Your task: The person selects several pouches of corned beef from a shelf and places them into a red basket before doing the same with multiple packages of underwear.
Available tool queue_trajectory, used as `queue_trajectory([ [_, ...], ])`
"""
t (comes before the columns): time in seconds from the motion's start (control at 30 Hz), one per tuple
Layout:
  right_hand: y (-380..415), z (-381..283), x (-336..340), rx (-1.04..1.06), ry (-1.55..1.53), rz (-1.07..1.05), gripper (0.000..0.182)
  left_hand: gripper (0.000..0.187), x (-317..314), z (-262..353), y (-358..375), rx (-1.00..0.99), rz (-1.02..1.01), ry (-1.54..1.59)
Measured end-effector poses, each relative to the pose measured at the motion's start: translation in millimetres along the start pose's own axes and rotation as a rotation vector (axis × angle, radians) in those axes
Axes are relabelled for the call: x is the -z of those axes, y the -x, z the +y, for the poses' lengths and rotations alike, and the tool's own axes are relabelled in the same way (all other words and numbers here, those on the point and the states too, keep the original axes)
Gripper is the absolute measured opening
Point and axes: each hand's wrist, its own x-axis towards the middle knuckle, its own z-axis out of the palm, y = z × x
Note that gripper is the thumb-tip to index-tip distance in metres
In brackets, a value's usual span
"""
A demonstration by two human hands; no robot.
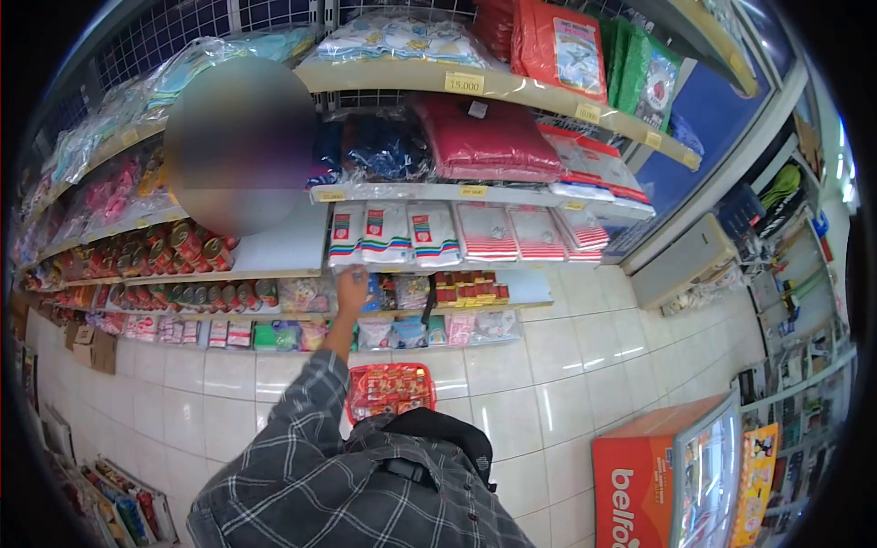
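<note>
My left hand [351, 285] reaches forward from a dark plaid sleeve to the front edge of a shelf. Its fingertips are at that edge, just below a packet of white cloth with coloured stripes [345, 236]. The fingers are too small and partly hidden, so I cannot make out whether they hold anything. Beside it stand more striped white packets [385, 234]. Below and right of the hand lie small bagged goods [411, 292] on a lower shelf. My right hand is not in view.
A red basket [350, 402] filled with small packets sits on the tiled floor by my body. Cans [217, 254] line the shelves at left. Pink wrapped cloth [489, 142] lies above. An orange-red freezer [635, 489] stands at lower right, a cardboard box [94, 350] at left.
</note>
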Motion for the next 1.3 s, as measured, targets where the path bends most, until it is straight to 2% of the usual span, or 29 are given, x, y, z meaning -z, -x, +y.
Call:
queue_trajectory([
  [0.03, 0, -2, -4, 0.004, -0.009, 0.017, 0.044, 0.037, -8, 0, -31, -0.055, 0.044, -0.069],
  [0.1, 1, -4, -9, 0.006, -0.028, 0.045, 0.043, 0.049, -13, 14, -71, 0.107, -0.119, -0.314],
  [0.2, 0, -9, -16, 0.011, -0.043, 0.070, 0.043, 0.056, -23, 25, -87, 0.325, -0.214, -0.558],
  [0.3, 1, -10, -20, 0.017, -0.052, 0.091, 0.042, 0.058, -31, 21, -98, 0.382, -0.244, -0.476],
  [0.33, 2, -11, -20, 0.016, -0.053, 0.094, 0.042, 0.058, -32, 21, -104, 0.487, -0.295, -0.390],
  [0.43, 6, -14, -20, 0.019, -0.049, 0.086, 0.041, 0.055, -27, 30, -111, 0.578, -0.293, -0.232],
  [0.47, 5, -18, -19, 0.022, -0.043, 0.080, 0.041, 0.046, -23, 35, -111, 0.548, -0.238, -0.143],
  [0.57, -9, -29, -10, 0.031, -0.022, 0.055, 0.040, 0.033, -45, -12, -130, 0.510, -0.144, 0.640],
  [0.6, -16, -33, -5, 0.036, -0.013, 0.043, 0.040, 0.027, -35, 2, -129, 0.631, -0.163, 0.869],
  [0.7, -38, -47, 16, 0.057, 0.019, 0.018, 0.040, 0.024, 2, 32, -102, 0.670, -0.240, 1.012],
  [0.73, -48, -56, 28, 0.085, 0.025, 0.011, 0.039, 0.037, 30, 72, -79, 0.661, -0.260, 1.025],
  [0.77, -60, -66, 41, 0.129, 0.034, 0.010, 0.039, 0.042, 42, 86, -56, 0.649, -0.242, 1.062],
  [0.83, -92, -104, 70, 0.253, 0.037, 0.015, 0.039, 0.051, 60, 101, -9, 0.621, -0.216, 1.126],
  [0.9, -84, -197, 79, 0.265, 0.137, 0.057, 0.044, 0.060, 76, 118, 38, 0.589, -0.228, 1.242],
  [0.93, -85, -239, 75, 0.354, -0.010, -0.069, 0.050, 0.060, 81, 124, 60, 0.583, -0.191, 1.292],
  [0.97, -85, -281, 69, 0.426, -0.072, -0.126, 0.047, 0.062, 86, 131, 82, 0.585, -0.185, 1.336],
  [1.03, -14, -374, 35, 0.635, -0.049, -0.343, 0.047, 0.070, 95, 148, 116, 0.648, -0.143, 1.377],
  [1.1, 58, -439, 1, 0.746, 0.003, -0.558, 0.050, 0.078, 108, 180, 136, 0.585, -0.190, 1.421],
  [1.23, 140, -488, -63, 0.856, 0.092, -0.973, 0.044, 0.082, 130, 217, 155, 0.498, -0.262, 1.365],
  [1.3, 160, -487, -94, 1.036, 0.077, -0.936, 0.044, 0.079, 144, 223, 157, 0.417, -0.367, 1.308],
])
